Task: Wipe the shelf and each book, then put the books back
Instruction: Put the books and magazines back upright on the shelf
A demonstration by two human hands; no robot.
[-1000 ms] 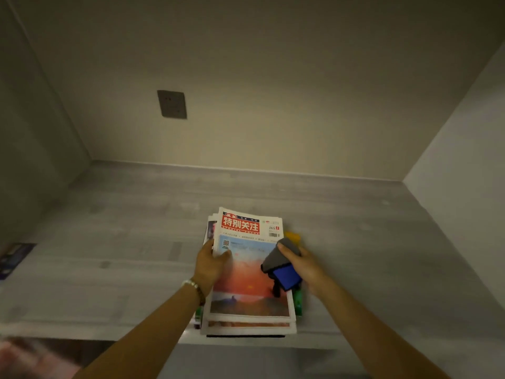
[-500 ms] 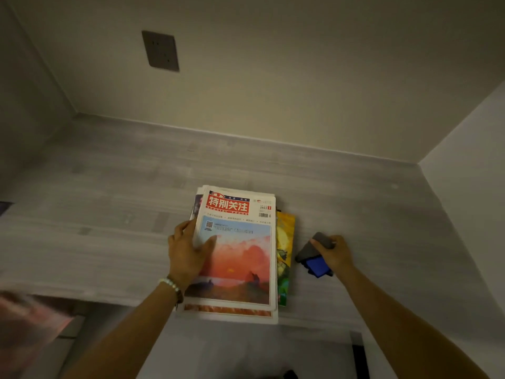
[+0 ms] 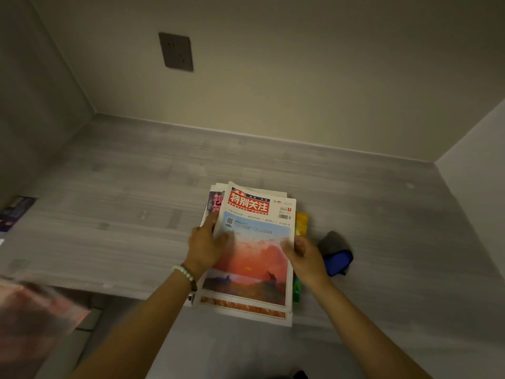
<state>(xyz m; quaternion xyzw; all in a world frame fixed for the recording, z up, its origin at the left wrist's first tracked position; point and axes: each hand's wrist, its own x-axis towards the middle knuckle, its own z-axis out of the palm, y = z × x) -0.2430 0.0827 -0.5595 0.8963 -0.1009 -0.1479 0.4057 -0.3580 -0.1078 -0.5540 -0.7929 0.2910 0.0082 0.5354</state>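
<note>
A stack of magazines (image 3: 254, 258) lies on the grey wooden shelf (image 3: 123, 203), overhanging its front edge. The top one has a red title banner and a sunset picture. My left hand (image 3: 206, 246) holds the stack's left edge, thumb on the cover and fingers on the lower magazines. My right hand (image 3: 303, 254) grips the top magazine's right edge, thumb on the cover. A grey and blue cloth (image 3: 334, 253) lies on the shelf just right of my right hand, and nothing is holding it.
The shelf is a recess with side walls left and right and a back wall carrying a dark socket plate (image 3: 176, 51). A dark book (image 3: 15, 212) lies at the far left edge. A blurred pinkish object (image 3: 35, 318) shows below the shelf front.
My right hand carried the cloth off the cover, set it on the shelf to the right, let go, and came back to the magazine's right edge. The left hand stayed on the stack.
</note>
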